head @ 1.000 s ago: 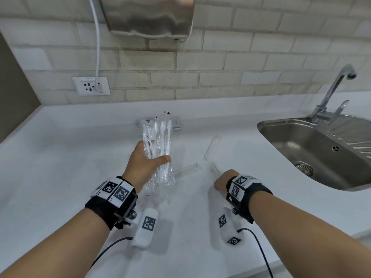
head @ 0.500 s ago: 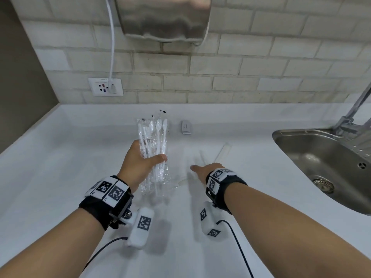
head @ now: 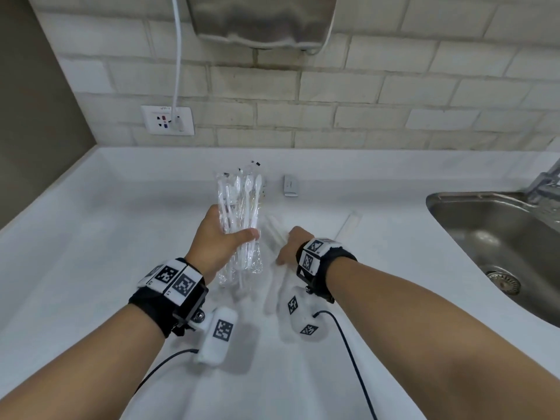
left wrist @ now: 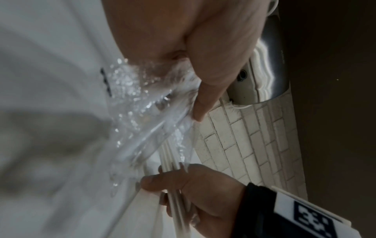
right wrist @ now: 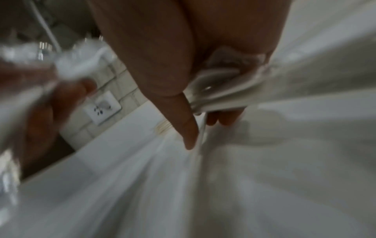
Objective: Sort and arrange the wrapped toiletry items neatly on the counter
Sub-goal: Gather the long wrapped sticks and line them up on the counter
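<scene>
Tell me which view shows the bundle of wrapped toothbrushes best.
The head view: the whole bundle of wrapped toothbrushes shows upright in the left hand, brush heads up. The left wrist view shows only blurred wrappers and handles near the fingers. The right wrist view catches a blurred edge.

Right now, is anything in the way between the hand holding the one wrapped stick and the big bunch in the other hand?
Nothing visible is. The right hand grips a wrapped item right beside the bundle of wrapped toothbrushes held up by the left hand. Only a thin strip of bare counter shows between them.
</scene>
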A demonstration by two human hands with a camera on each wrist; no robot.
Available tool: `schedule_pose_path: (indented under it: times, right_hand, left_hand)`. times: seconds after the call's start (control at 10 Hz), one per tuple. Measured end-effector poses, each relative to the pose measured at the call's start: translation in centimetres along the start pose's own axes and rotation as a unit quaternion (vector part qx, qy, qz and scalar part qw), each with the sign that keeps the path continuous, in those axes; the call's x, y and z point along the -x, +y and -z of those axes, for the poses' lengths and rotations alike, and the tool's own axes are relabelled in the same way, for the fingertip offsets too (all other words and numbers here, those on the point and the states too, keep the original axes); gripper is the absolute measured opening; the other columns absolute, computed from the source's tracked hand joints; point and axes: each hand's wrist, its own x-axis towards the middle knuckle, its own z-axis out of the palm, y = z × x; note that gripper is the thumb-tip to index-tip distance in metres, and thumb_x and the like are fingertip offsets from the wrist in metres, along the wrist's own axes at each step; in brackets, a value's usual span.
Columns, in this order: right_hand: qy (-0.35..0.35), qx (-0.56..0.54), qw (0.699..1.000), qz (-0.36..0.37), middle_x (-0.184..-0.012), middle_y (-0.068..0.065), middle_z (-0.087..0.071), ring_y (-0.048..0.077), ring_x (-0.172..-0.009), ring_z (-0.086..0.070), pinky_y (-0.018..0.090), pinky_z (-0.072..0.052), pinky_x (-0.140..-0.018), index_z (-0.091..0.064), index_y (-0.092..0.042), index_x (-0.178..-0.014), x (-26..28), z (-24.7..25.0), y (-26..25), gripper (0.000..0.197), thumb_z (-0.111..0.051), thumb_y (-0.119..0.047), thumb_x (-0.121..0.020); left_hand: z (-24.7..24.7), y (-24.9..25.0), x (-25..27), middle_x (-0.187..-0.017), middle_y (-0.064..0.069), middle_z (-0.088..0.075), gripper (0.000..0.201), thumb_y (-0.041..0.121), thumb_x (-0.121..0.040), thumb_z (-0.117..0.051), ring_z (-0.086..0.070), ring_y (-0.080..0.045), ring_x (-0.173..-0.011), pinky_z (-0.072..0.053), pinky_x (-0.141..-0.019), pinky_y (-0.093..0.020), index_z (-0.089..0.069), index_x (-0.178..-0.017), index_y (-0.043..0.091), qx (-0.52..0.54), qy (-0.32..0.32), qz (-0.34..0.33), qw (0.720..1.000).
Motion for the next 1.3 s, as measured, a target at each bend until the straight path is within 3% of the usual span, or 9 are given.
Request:
schedule_pose_path:
  times: [0.1,0.2,0.4,0.5,0.6,0.7,0.8,1.0,1.3]
  right_hand:
    - [-0.007,-0.014,1.0,0.007,-0.097,0.007,-0.059,0.029,-0.099,-0.064,0.037,-0.053,-0.088,-0.051,-0.009,-0.112,-1.3,1.3,0.4,0.047,-0.077,-0.023,-0.076]
    - [0.027,-0.038,0.999,-0.006,-0.098,0.01,-0.061,0.029,-0.095,-0.065,0.033,-0.052,-0.079,-0.054,-0.009,-0.104,-3.0,4.4,2.0,0.039,-0.077,-0.02,-0.074]
    - [0.12,-0.098,0.984,-0.083,-0.132,0.015,-0.052,0.03,-0.122,-0.053,0.038,-0.043,-0.086,-0.051,-0.005,-0.129,-5.4,8.5,6.3,0.059,-0.075,-0.017,-0.076]
    - [0.116,-0.036,0.987,-0.107,-0.138,0.016,-0.044,0.028,-0.129,-0.044,0.042,-0.04,-0.099,-0.047,-0.005,-0.133,-6.1,7.4,7.0,0.062,-0.071,-0.022,-0.079]
    - [0.112,0.059,0.986,-0.105,-0.091,0.02,-0.042,0.028,-0.117,-0.046,0.043,-0.04,-0.094,-0.044,-0.005,-0.137,-6.3,6.4,6.7,0.054,-0.058,-0.021,-0.088]
    - [0.071,0.239,0.964,-0.087,-0.104,0.022,-0.05,0.038,-0.102,-0.054,0.048,-0.05,-0.083,-0.032,-0.019,-0.145,-6.3,5.8,6.0,0.059,-0.047,-0.01,-0.089]
    - [0.092,0.194,0.973,-0.083,-0.11,0.013,-0.056,0.039,-0.104,-0.056,0.051,-0.049,-0.082,-0.037,-0.03,-0.136,-6.4,5.5,6.0,0.051,-0.044,-0.021,-0.087]
    - [0.128,0.024,0.988,-0.088,-0.124,0.014,-0.046,0.033,-0.108,-0.055,0.043,-0.046,-0.097,-0.041,-0.014,-0.126,-5.6,4.3,5.2,0.039,-0.05,-0.021,-0.089]
    - [0.065,0.222,0.966,-0.116,-0.11,0.009,-0.052,0.026,-0.105,-0.048,0.033,-0.04,-0.088,-0.054,-0.012,-0.115,-3.9,4.3,6.2,0.042,-0.055,-0.043,-0.086]
  left_hand:
    - [0.2,-0.4,-0.6,-0.111,-0.002,-0.065,0.056,0.023,-0.072,-0.084,-0.064,-0.022,-0.097,-0.047,-0.069,-0.028,-0.051,-0.116,0.02,-0.001,0.0,0.003,1.0]
    - [0.2,-0.5,-1.3,-0.11,-0.004,-0.065,0.054,0.023,-0.072,-0.084,-0.063,-0.02,-0.092,-0.047,-0.068,-0.028,-0.051,-0.115,0.019,-0.002,0.001,0.007,1.0]
    - [-0.2,-0.5,-2.6,-0.108,-0.004,-0.067,0.054,0.021,-0.072,-0.084,-0.066,-0.023,-0.094,-0.049,-0.068,-0.029,-0.053,-0.116,0.021,-0.001,0.006,0.012,1.0]
    - [-0.1,-0.8,-3.2,-0.109,-0.002,-0.067,0.056,0.021,-0.071,-0.085,-0.066,-0.023,-0.1,-0.055,-0.081,-0.036,-0.053,-0.116,0.022,-0.002,0.012,0.018,1.0]
    - [-0.2,-1.0,-3.4,-0.11,-0.002,-0.067,0.056,0.018,-0.071,-0.085,-0.066,-0.022,-0.102,-0.054,-0.09,-0.041,-0.053,-0.117,0.021,0.001,0.016,0.024,1.0]
    - [-0.3,-1.1,-3.3,-0.109,-0.002,-0.067,0.055,0.016,-0.072,-0.084,-0.066,-0.021,-0.1,-0.054,-0.084,-0.035,-0.053,-0.117,0.019,0.001,0.017,0.024,1.0]
    - [0.1,-1.2,-3.0,-0.108,0.0,-0.067,0.054,0.017,-0.073,-0.084,-0.066,-0.02,-0.1,-0.054,-0.085,-0.034,-0.053,-0.117,0.02,-0.001,0.019,0.025,1.0]
    - [1.3,-1.5,-2.2,-0.108,-0.005,-0.067,0.053,0.016,-0.074,-0.083,-0.067,-0.025,-0.097,-0.055,-0.079,-0.039,-0.052,-0.117,0.017,0.002,0.033,0.03,0.999]
    - [2.7,-1.3,-1.1,-0.109,-0.004,-0.066,0.055,0.017,-0.074,-0.083,-0.066,-0.023,-0.097,-0.049,-0.068,-0.028,-0.051,-0.118,0.017,0.012,0.04,0.032,0.999]
